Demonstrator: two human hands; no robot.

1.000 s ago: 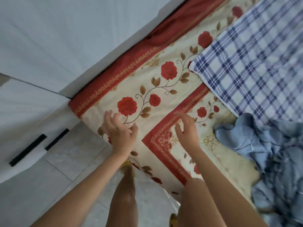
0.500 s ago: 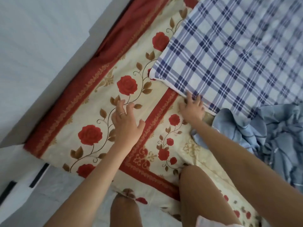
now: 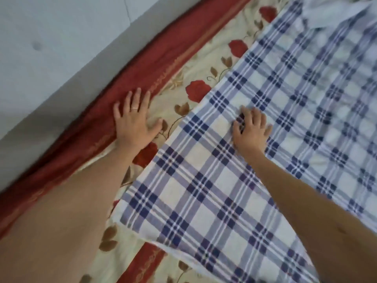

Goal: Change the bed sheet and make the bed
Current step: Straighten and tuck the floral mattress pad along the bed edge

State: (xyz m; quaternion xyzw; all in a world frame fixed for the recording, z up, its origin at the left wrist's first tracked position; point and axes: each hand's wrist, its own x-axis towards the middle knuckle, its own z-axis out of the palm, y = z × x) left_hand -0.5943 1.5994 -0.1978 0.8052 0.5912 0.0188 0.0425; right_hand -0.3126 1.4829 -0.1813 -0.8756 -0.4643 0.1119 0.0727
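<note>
A cream bed sheet with red roses and a dark red border covers the bed. A blue and white plaid cloth lies spread over its right part. My left hand presses flat on the rose sheet at the red border, fingers spread, a ring on one finger. My right hand rests on the plaid cloth near its left edge, fingers spread and slightly bent, pressing the fabric down. Both forearms reach in from the bottom of the view.
A grey padded panel runs along the sheet's red border at the upper left. A pale blue cloth lies on the plaid cloth at the top right corner. The picture is somewhat blurred by motion.
The view has moved forward over the bed. My left hand slid up to the red border. My right hand went from the plaid cloth's edge onto its surface. The floor and crumpled blue cloth have left view.
</note>
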